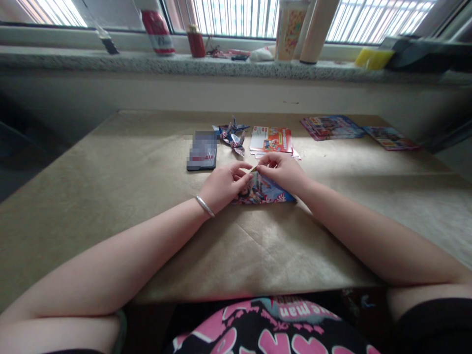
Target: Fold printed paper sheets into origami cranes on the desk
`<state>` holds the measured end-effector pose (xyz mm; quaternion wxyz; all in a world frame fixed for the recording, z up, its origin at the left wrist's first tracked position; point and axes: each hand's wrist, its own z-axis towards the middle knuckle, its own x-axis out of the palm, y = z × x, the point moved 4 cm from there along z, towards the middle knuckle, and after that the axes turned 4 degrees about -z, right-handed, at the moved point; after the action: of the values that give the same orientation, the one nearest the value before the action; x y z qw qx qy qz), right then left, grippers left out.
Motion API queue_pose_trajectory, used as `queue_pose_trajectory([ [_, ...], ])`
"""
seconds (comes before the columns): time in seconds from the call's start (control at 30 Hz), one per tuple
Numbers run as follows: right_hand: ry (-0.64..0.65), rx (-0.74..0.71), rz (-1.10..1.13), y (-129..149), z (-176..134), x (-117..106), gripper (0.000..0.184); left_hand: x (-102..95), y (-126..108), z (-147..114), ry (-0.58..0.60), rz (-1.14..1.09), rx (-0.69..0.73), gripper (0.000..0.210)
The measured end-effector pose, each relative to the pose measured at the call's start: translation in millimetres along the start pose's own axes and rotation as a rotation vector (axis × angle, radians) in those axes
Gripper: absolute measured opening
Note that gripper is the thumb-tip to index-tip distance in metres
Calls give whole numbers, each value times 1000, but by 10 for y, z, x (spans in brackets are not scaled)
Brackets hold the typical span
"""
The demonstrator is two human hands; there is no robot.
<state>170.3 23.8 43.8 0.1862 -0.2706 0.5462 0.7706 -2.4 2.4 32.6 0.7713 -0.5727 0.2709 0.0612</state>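
Observation:
A folded sheet of printed paper (265,191), blue with colourful figures, lies on the table in front of me. My left hand (224,186) pinches its top from the left side. From the right, my right hand (282,169) pinches the same upper corner, thumb and finger close to those of my left. A small pale edge of the paper shows between the fingertips. Just beyond my hands are folded paper figures (232,135) with pointed tips. Left of these lies a dark phone-like slab (202,152), its face blurred out.
Behind my right hand is a stack of red and white printed sheets (275,140). Glossy leaflets (332,128) lie at the table's back right. A stone windowsill (228,65) beyond the table (110,196) bears a red can (158,32), a red bottle (196,42) and a tall container (290,32).

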Motion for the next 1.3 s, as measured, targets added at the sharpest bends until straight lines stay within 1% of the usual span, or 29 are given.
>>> queue_pose_trajectory([
  [0.07, 34, 60, 12, -86, 53, 19, 10, -28, -60, -29, -11, 258, 56, 35],
  [0.13, 43, 130, 27, -171, 106, 32, 12, -45, -158, -65, -65, 500, 220, 35],
  [0.2, 47, 176, 12, -228, 158, 40, 11, -14, -236, -104, -64, 669, 405, 32],
  [0.27, 49, 207, -18, -264, 212, 40, 9, 50, -266, -134, 7, 748, 539, 29],
  [0.33, 51, 230, -51, -297, 270, 38, 9, 106, -263, -147, 83, 765, 600, 29],
  [0.43, 32, 226, -103, -359, 357, 27, 11, 143, -244, -139, 114, 765, 613, 28],
  [0.67, 29, 130, -216, -468, 456, 30, 12, 170, -193, -101, 166, 766, 560, 30],
  [0.9, 42, 111, -260, -492, 460, 44, 13, 205, -154, -86, 210, 742, 560, 27],
  [1.07, 34, 111, -272, -492, 459, 43, 14, 212, -139, -89, 219, 726, 580, 29],
  [1.3, 36, 116, -275, -489, 456, 47, 16, 220, -150, -95, 245, 725, 570, 32],
])
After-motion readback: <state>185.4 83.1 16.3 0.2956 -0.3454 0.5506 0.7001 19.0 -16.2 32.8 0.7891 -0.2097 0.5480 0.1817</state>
